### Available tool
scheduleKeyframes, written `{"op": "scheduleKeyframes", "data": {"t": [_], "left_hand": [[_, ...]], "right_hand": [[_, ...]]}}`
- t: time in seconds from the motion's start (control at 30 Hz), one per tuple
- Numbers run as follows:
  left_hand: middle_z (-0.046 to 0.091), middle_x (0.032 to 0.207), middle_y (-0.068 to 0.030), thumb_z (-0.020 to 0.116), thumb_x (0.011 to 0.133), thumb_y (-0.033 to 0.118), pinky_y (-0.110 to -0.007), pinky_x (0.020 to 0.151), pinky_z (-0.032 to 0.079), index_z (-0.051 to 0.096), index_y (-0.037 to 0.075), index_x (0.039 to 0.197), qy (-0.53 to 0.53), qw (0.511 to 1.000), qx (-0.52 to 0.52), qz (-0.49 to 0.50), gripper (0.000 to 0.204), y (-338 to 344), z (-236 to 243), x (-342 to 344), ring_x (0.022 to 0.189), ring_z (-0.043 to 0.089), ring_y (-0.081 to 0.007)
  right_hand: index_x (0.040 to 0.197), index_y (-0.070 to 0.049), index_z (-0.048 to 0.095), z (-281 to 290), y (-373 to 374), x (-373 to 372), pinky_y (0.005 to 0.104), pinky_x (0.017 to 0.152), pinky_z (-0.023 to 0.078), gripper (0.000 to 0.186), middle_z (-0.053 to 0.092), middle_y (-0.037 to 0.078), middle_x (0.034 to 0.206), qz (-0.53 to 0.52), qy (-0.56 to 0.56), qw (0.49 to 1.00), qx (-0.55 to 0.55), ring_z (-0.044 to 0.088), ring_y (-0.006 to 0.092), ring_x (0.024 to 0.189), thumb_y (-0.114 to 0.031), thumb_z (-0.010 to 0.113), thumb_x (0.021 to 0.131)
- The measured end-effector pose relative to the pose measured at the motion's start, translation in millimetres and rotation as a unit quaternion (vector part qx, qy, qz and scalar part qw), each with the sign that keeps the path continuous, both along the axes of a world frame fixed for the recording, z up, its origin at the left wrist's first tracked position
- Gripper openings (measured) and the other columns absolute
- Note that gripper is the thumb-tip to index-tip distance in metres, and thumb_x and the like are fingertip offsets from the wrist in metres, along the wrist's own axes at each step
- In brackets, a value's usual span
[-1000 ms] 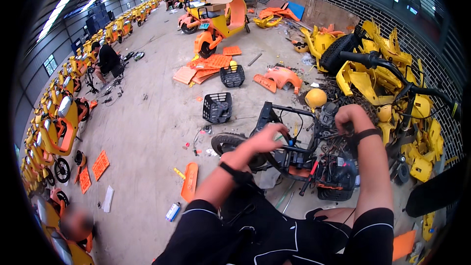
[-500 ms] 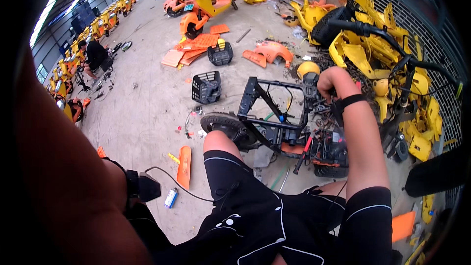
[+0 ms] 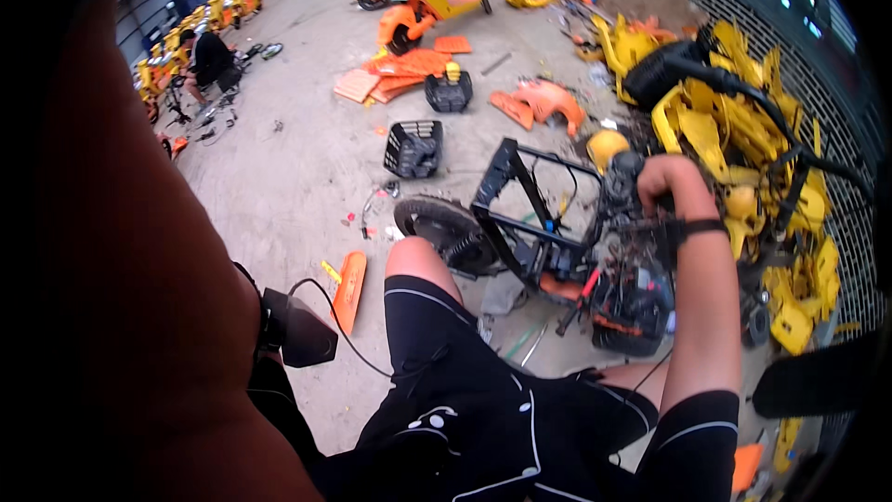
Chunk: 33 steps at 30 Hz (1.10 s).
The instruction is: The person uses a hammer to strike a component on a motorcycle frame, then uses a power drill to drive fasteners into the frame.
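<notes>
Reaching down just right of the black frame (image 3: 528,228), the right hand (image 3: 667,178) bends over a cluster of dark parts (image 3: 621,188). Its fingers are hidden; whether they stand apart or close on something cannot be told. The left forearm (image 3: 186,335) fills the near foreground, its hand out of view. Nearer the body, a red-handled tool (image 3: 592,281) lies beside a loaded black basket (image 3: 624,344). Sound practice probably calls for clear sight of the fingertips, one part gripped at a time, and knuckles kept off the frame.
</notes>
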<state>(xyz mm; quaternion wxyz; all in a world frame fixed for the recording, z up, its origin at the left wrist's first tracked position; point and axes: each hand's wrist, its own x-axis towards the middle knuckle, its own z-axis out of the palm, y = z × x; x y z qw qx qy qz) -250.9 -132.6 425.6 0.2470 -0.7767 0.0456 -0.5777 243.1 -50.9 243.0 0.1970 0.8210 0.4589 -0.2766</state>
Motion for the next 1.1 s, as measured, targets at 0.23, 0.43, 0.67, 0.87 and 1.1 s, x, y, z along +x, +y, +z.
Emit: {"op": "scheduleKeyframes", "data": {"t": [0.23,0.43,0.67,0.87,1.1], "left_hand": [[0.061,0.122,-0.0156,0.067,0.087,0.011,-0.046,0.099,0.050,0.054,0.005,0.131,-0.106,0.987,0.049,0.107,0.046,3,30,-61,0.110,0.061,-0.0271],[0.060,0.123,-0.0161,0.067,0.088,0.015,-0.048,0.098,0.050,0.054,0.007,0.132,-0.210,0.958,0.057,0.187,0.047,14,87,-95,0.111,0.060,-0.0279],[0.059,0.125,-0.0168,0.068,0.089,0.018,-0.050,0.098,0.051,0.053,0.008,0.133,-0.193,0.942,-0.039,0.274,0.048,28,84,-102,0.111,0.060,-0.0288],[0.058,0.125,-0.0174,0.069,0.090,0.022,-0.051,0.098,0.051,0.052,0.009,0.134,-0.150,0.936,-0.128,0.293,0.049,44,56,-93,0.111,0.059,-0.0296],[0.057,0.127,-0.0180,0.069,0.090,0.025,-0.053,0.098,0.052,0.052,0.011,0.135,-0.098,0.936,-0.187,0.281,0.050,71,18,-81,0.112,0.059,-0.0305]], "right_hand": [[0.084,-0.003,0.080,-22,6,9,0.0397,0.069,0.058,0.035,0.078,0.012,0.093,0.118,-0.041,0.992,0.033,0.073,0.0263,0.075,-0.021,0.084,0.055],[0.090,-0.003,0.079,-28,-22,43,0.0367,0.075,0.058,0.040,0.078,0.016,0.097,0.106,0.004,0.993,0.041,0.073,0.0264,0.086,-0.031,0.083,0.062],[0.094,-0.003,0.079,-27,-36,-28,0.0431,0.080,0.059,0.030,0.077,0.019,0.100,0.124,-0.074,0.987,0.067,0.075,0.0325,0.093,-0.019,0.071,0.070],[0.104,-0.011,0.079,-15,-14,-41,0.0392,0.083,0.058,0.042,0.077,0.011,0.110,0.110,-0.130,0.984,0.044,0.074,0.0280,0.102,-0.027,0.078,0.065],[0.102,-0.008,0.079,-24,-29,-28,0.0390,0.082,0.059,0.040,0.077,0.013,0.108,0.112,-0.150,0.979,0.077,0.075,0.0289,0.098,-0.025,0.077,0.066]]}}
